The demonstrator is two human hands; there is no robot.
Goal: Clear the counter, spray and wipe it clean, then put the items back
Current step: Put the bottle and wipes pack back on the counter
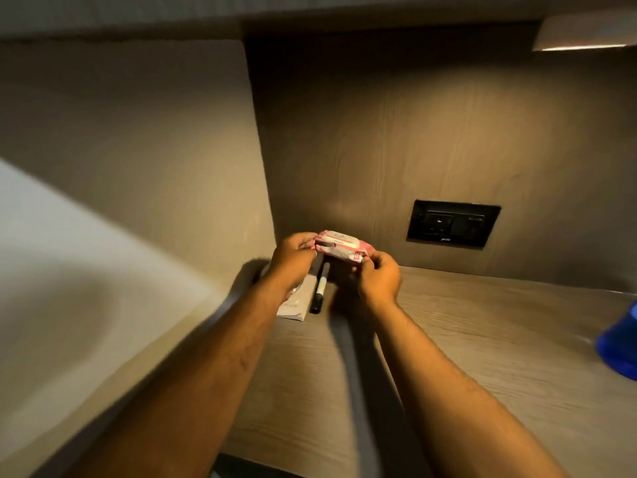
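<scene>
Wet-wipes packet [341, 250], pink and white, sits up in the air between my two hands, above the back left corner of the wooden counter [482, 339]. Its long axis runs left to right across my view, tilted a little so the left end is higher and farther from me than the right end, and its broad printed face is turned up toward the camera. My left hand [293, 260] is closed on the left end, fingers curled over the top edge; my right hand [379, 281] pinches the right end between thumb and fingertips. The packet does not touch the counter.

I count one packet, two hands on it. Under the hands lies one black marker pen [320, 288] with a pale band, its long axis pointing away from me toward the wall. Just left of the pen lies one flat white sachet [294, 307], partly hidden by my left wrist. One black socket plate [453, 224] is set in the back panel, well right of the packet. One blue object [618, 343] stands at the right edge, cut off by the frame, too blurred to name.
</scene>
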